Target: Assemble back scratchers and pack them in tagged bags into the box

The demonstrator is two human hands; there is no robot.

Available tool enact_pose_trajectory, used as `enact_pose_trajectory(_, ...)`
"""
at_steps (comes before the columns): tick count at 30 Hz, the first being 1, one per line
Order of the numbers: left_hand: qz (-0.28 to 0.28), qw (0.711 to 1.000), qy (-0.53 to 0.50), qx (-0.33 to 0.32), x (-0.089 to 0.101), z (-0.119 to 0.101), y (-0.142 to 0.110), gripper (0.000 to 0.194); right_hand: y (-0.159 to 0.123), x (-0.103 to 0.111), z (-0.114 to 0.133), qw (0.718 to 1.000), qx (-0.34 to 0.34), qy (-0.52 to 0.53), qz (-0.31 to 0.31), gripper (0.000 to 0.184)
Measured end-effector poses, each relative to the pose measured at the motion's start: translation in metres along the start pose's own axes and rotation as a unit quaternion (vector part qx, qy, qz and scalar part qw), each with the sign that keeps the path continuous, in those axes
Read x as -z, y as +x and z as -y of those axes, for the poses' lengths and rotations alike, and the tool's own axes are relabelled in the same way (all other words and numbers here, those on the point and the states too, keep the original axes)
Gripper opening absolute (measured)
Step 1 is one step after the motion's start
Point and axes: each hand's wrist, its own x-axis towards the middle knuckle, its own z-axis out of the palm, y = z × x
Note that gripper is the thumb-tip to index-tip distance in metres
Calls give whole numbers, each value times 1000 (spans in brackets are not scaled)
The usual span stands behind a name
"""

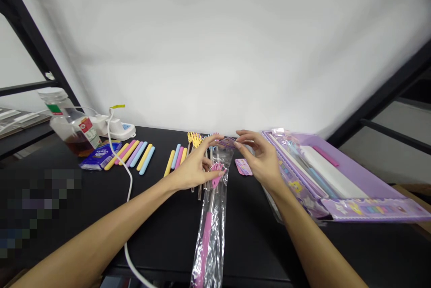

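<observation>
A pink back scratcher (206,234) with a hand-shaped head lies inside a clear plastic bag (218,225), running toward the table's front edge. My left hand (193,164) grips the bagged back scratcher near its pink head, thumb across it and index finger reaching up to a small purple card (228,142) at the bag's top. With thumb and fingertips, my right hand (261,157) pinches the right side of that card. Several more back scratchers (195,140), with yellow and other coloured heads, lie partly hidden behind my left hand. A pink printed card (243,167) rests by my right hand.
Pastel handles (144,157) lie in groups on the black table (161,234). At left are a blue packet (101,157), a jug of brown liquid (72,126), a power strip (124,130) and a white cable (129,193). A purple display box (367,180) stands right.
</observation>
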Motion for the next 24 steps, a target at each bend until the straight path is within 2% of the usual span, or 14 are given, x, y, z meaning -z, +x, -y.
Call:
enact_pose_trajectory(4,-4,1000,1,-2,-1,2,0,66,1,4,1,997,-62,22,31,13)
enact_pose_trajectory(12,-4,1000,18,9,-1,4,0,59,1,5,2,995,-74,-25,67,20)
enact_pose_trajectory(20,-11,1000,17,6,-1,2,0,59,0,3,8,990,38,-112,74,16)
enact_pose_trajectory(24,-11,1000,8,1,-1,3,1,57,-1,3,8,986,64,-116,99,18)
